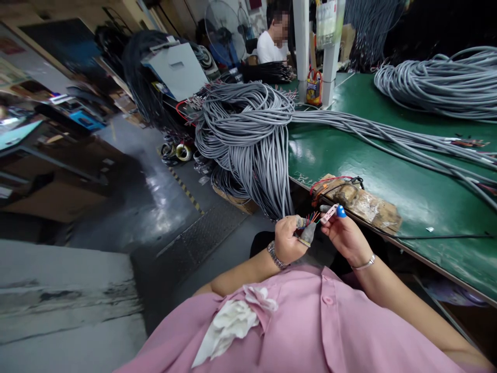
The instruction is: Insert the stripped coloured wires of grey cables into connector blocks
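My left hand (pixel 288 239), with grey covers on its thumb and a finger, is closed around the end of a grey cable. Thin coloured wires (pixel 312 217), among them orange, red and green, fan out of that grip. Just to the right, my right hand (pixel 347 239) pinches a small pale pink strip-like piece (pixel 329 214); its exact kind is unclear. One right fingertip wears a blue cover (pixel 340 211). A green wire runs from the left hand's grip to the pink piece. Both hands are in front of the bench edge, close together.
A large heap of grey cables (pixel 248 111) hangs over the left end of the green bench (pixel 330 153). Near the edge lies a worn wooden block (pixel 361 204) with clipped leads. Another cable coil (pixel 438 85) sits at right. A person (pixel 272 44) is behind the bench.
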Demonstrator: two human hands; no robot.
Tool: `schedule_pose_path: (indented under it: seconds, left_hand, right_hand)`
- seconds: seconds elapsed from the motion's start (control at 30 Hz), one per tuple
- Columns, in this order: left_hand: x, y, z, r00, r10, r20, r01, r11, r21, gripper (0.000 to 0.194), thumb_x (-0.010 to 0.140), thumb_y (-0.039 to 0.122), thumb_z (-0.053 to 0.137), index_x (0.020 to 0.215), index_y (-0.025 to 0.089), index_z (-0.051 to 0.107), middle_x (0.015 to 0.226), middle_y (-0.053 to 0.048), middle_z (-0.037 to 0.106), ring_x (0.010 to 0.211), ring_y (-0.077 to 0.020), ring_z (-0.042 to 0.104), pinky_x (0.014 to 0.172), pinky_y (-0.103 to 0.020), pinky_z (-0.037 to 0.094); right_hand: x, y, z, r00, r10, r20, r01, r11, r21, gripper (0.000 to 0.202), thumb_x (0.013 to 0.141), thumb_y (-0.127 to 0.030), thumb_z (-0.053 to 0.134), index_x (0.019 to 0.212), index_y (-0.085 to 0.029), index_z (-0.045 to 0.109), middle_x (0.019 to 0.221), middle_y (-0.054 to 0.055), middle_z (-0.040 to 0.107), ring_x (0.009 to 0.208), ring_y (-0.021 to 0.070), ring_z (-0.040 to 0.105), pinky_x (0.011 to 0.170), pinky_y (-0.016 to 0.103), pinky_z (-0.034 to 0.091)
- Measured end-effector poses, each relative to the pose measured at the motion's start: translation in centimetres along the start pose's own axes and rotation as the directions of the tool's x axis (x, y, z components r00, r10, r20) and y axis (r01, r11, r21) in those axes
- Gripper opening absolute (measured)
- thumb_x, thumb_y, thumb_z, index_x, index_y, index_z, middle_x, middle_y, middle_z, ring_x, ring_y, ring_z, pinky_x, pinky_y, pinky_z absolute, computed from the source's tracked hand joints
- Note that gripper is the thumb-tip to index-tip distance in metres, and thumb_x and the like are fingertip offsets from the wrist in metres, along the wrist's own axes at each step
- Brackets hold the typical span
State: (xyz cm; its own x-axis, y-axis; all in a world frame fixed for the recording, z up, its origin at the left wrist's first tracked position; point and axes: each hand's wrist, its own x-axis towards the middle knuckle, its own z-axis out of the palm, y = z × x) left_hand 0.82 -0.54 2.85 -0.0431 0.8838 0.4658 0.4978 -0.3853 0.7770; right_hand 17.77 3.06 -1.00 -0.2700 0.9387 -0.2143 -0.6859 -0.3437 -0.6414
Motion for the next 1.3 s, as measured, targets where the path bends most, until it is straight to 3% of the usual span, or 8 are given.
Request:
schedule_pose_path:
  seconds: [0.2, 0.33, 0.53, 0.7, 0.93, 1.1, 1.23, 1.3]
  left_hand:
    - [1.0, -1.0, 1.2, 0.931, 0.357, -0.084, -0.338, 0.924, 0.182, 0.009, 0.075, 0.024, 0.062, 0.069, 0.018, 0.059, 0.057, -0.001, 0.056, 0.054, -0.0130, 0.052, 0.058, -0.026, 0.043]
    - [1.2, -1.3, 1.6, 0.901, 0.424, -0.092, -0.394, 0.889, 0.231, 0.010, 0.077, 0.023, 0.061, 0.069, 0.018, 0.055, 0.057, 0.000, 0.055, 0.054, -0.0124, 0.053, 0.057, -0.025, 0.043]
    - [0.7, -1.9, 2.1, 0.916, 0.397, -0.062, -0.370, 0.895, 0.250, 0.008, 0.077, 0.023, 0.060, 0.072, 0.017, 0.057, 0.059, -0.001, 0.057, 0.057, -0.0130, 0.055, 0.059, -0.026, 0.046]
    - [0.1, -2.3, 2.5, 0.924, 0.380, -0.042, -0.364, 0.906, 0.215, 0.007, 0.076, 0.022, 0.060, 0.073, 0.017, 0.056, 0.061, -0.003, 0.059, 0.059, -0.0145, 0.057, 0.060, -0.027, 0.047]
    - [-0.4, -2.0, 1.8, 0.956, 0.294, -0.006, -0.289, 0.943, 0.166, 0.008, 0.078, 0.023, 0.061, 0.074, 0.017, 0.058, 0.064, -0.003, 0.061, 0.060, -0.0140, 0.057, 0.061, -0.027, 0.046]
    - [-1.7, -2.8, 0.6, 0.990, 0.141, 0.031, -0.143, 0.985, 0.093, 0.012, 0.081, 0.027, 0.060, 0.074, 0.018, 0.058, 0.061, 0.000, 0.058, 0.055, -0.0115, 0.054, 0.058, -0.024, 0.045]
    - [-3.0, -5.7, 0.8, 0.978, 0.064, 0.197, -0.092, 0.986, 0.136, 0.012, 0.084, 0.029, 0.056, 0.086, 0.018, 0.061, 0.072, -0.003, 0.065, 0.066, -0.0139, 0.060, 0.066, -0.026, 0.048]
    - [-3.7, -7.7, 1.2, 0.897, 0.100, 0.431, -0.202, 0.959, 0.197, 0.028, 0.077, 0.032, 0.063, 0.102, 0.019, 0.062, 0.094, -0.007, 0.068, 0.087, -0.0199, 0.063, 0.079, -0.033, 0.049]
  right_hand:
    - [-0.2, -0.3, 0.5, 0.998, 0.004, -0.060, -0.012, 0.992, -0.123, 0.030, 0.079, -0.048, 0.065, 0.075, -0.019, 0.065, 0.068, -0.001, 0.059, 0.057, 0.0093, 0.050, 0.052, 0.021, 0.045]
    - [-0.4, -0.7, 0.2, 0.997, 0.013, -0.076, -0.026, 0.984, -0.177, 0.026, 0.078, -0.045, 0.069, 0.074, -0.019, 0.065, 0.067, -0.001, 0.060, 0.057, 0.0090, 0.051, 0.053, 0.020, 0.046]
    - [-0.5, -0.6, -0.4, 0.996, 0.091, 0.002, -0.091, 0.994, -0.058, 0.022, 0.082, -0.044, 0.063, 0.088, -0.024, 0.070, 0.092, 0.002, 0.070, 0.079, 0.0144, 0.061, 0.071, 0.027, 0.051]
    - [-0.2, 0.0, -0.8, 0.997, 0.077, 0.000, -0.077, 0.997, -0.033, 0.021, 0.082, -0.043, 0.064, 0.091, -0.025, 0.071, 0.095, 0.002, 0.072, 0.091, 0.0164, 0.063, 0.080, 0.029, 0.050]
    - [0.0, 0.4, -1.3, 0.996, 0.086, 0.034, -0.085, 0.996, -0.034, 0.029, 0.085, -0.050, 0.058, 0.093, -0.026, 0.070, 0.100, 0.002, 0.071, 0.089, 0.0159, 0.063, 0.078, 0.029, 0.050]
    - [-0.3, 0.1, -2.1, 0.990, 0.105, 0.095, -0.107, 0.994, 0.013, 0.037, 0.085, -0.058, 0.052, 0.083, -0.026, 0.069, 0.101, 0.003, 0.070, 0.085, 0.0157, 0.063, 0.076, 0.028, 0.050]
    - [-0.5, -0.2, -3.3, 0.995, 0.089, 0.041, -0.083, 0.987, -0.136, 0.031, 0.083, -0.053, 0.057, 0.084, -0.025, 0.069, 0.091, 0.004, 0.069, 0.081, 0.0171, 0.063, 0.074, 0.030, 0.051]
    - [-0.9, -0.2, -4.1, 0.996, 0.086, 0.011, -0.081, 0.967, -0.240, 0.029, 0.080, -0.050, 0.062, 0.089, -0.024, 0.070, 0.093, 0.005, 0.069, 0.080, 0.0176, 0.063, 0.074, 0.031, 0.051]
